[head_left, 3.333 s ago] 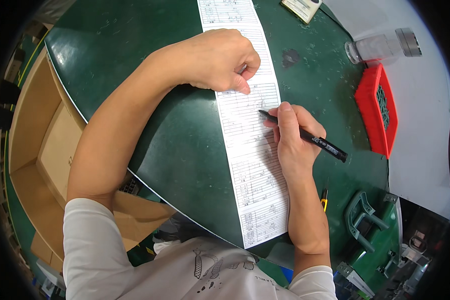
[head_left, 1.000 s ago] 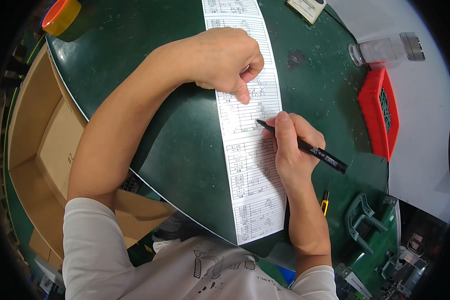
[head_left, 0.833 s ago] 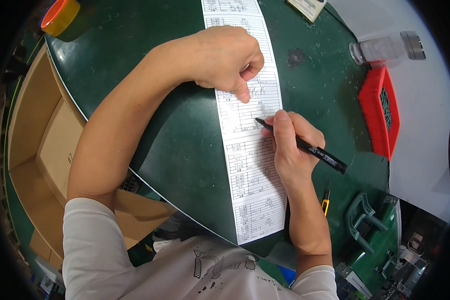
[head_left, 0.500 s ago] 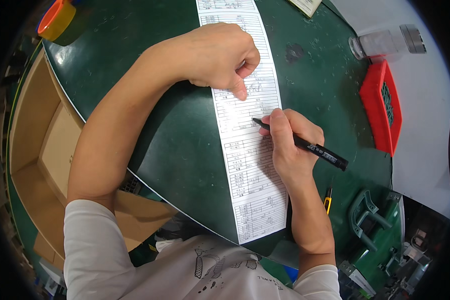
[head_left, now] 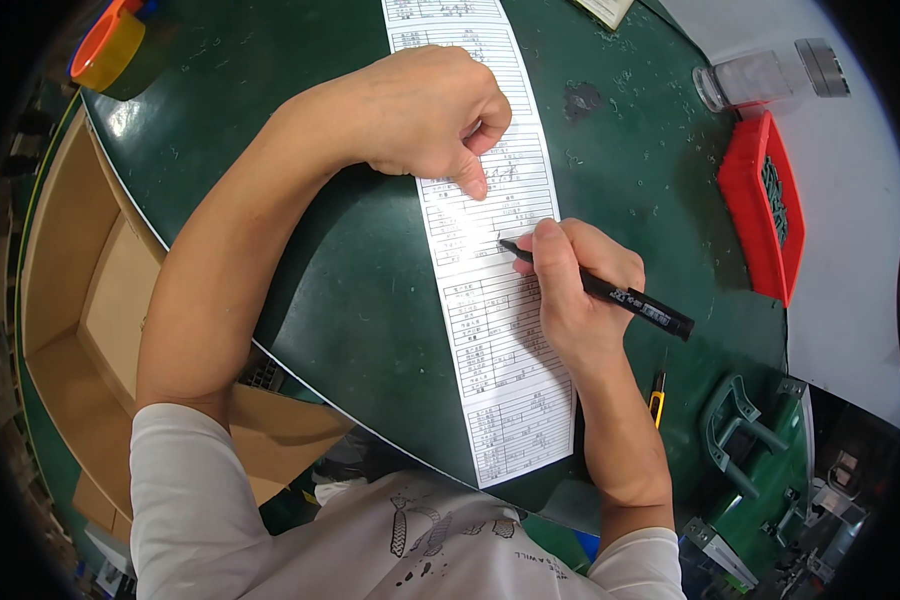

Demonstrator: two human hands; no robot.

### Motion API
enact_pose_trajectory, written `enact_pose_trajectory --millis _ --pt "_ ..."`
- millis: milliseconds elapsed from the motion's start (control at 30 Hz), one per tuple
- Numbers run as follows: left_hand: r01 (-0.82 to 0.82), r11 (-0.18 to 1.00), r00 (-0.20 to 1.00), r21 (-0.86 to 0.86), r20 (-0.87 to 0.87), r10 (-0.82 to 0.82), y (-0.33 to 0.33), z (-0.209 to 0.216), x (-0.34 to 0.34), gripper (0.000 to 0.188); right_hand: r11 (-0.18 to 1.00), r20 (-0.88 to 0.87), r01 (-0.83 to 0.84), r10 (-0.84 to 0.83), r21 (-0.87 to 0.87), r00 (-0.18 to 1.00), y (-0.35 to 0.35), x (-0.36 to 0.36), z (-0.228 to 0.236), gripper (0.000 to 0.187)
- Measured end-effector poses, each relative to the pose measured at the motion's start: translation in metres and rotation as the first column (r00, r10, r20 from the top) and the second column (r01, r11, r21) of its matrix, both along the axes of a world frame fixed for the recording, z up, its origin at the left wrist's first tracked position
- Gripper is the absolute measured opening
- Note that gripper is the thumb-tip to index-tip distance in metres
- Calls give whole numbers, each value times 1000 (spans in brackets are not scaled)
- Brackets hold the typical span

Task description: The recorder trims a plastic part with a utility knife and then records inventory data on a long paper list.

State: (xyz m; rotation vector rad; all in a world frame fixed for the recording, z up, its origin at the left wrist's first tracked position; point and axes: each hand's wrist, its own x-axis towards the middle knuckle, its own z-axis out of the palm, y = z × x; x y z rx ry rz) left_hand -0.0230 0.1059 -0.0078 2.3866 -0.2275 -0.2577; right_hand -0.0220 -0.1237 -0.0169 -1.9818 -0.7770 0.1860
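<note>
Slim black pen (head_left: 638, 303) over long white paper (head_left: 500, 340)
Right hand (head_left: 588, 285) grips the pen; at eleven o'clock, left hand (head_left: 435, 115) curls, its grip I can't tell.

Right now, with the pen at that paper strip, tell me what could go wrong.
The paper strip could slip if the left hand, resting on it, eased off.
Any fresh ink might smear, since the right hand holds the black marker close to its tip, over the strip.
The yellow knife lies beside the right forearm, which might knock it; whether its blade is out is too small to tell.
</note>
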Motion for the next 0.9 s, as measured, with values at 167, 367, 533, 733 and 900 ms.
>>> enact_pose_trajectory --millis 167,367,533,733,900 --pt "-12 1000 1000 -3 -14 12 -1 0 0 34 999 -26 -8 7 -34 1000 -2 -1 2 29" --pt "-30 1000 999 -3 -16 30 0 -1 0 34 998 -34 56 -56 4 998 2 -1 1 32" --pt "-34 999 999 -9 -19 34 -1 0 0 34 998 -21 48 -49 -33 999 1 0 4 36" --pt "-29 1000 1000 10 -9 29 -2 2 -1 34 998 -43 64 -65 -24 997 0 0 2 37" --pt "-22 1000 1000 1 10 22 -2 1 -1 34 998 -43 60 -61 -30 997 -2 1 1 35"
